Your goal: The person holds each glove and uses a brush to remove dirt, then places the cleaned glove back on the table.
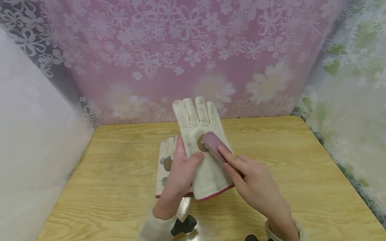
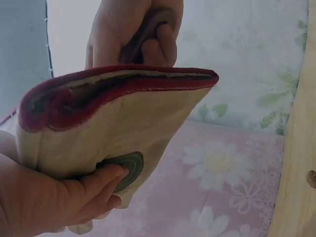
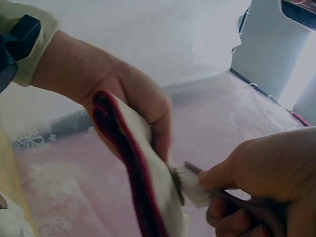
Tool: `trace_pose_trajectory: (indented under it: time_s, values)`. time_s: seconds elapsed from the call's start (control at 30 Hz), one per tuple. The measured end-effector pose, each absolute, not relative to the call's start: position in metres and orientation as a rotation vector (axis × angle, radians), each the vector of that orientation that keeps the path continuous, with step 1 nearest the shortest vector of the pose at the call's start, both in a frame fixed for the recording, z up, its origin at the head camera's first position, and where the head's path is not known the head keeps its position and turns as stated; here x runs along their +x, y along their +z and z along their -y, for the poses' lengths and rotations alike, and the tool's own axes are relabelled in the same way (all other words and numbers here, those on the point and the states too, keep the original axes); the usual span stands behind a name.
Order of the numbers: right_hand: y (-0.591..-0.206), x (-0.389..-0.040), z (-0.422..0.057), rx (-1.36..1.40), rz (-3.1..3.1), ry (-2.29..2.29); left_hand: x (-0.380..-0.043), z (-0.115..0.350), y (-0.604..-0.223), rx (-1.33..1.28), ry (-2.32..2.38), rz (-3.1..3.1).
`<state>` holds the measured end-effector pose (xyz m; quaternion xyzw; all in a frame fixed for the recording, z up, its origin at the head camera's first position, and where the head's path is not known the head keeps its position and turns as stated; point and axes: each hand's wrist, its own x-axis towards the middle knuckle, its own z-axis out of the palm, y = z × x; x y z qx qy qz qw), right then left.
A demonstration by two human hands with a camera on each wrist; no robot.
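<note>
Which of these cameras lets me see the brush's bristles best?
The right wrist view: it shows the pale bristles side-on, against the brown patch on the glove. The head view gives only a fringe along the pinkish brush; the left wrist view shows part of the handle, no bristles.

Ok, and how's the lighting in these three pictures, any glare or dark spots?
Head view: fairly even light, with a glare patch on the table near the left sleeve; left wrist view: dim, the held glove shaded, a bright white patch at upper left; right wrist view: also dim, the cuff opening dark, a bright strip at upper right.
</note>
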<state>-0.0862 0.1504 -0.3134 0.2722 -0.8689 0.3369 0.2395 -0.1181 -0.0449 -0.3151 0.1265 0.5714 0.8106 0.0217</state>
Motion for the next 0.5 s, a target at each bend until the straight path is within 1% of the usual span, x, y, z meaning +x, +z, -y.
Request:
trace_pose_trajectory:
  time_s: [0.27,0.5]
  values:
    - [-0.324,-0.096,-0.131,0.698,2.182,0.944,-0.112,0.033,-0.317,0.520,2.423,-1.980]
    - [-0.327,-0.099,-0.129,0.703,2.124,1.072,-0.108,0.024,-0.319,0.606,2.399,-2.070]
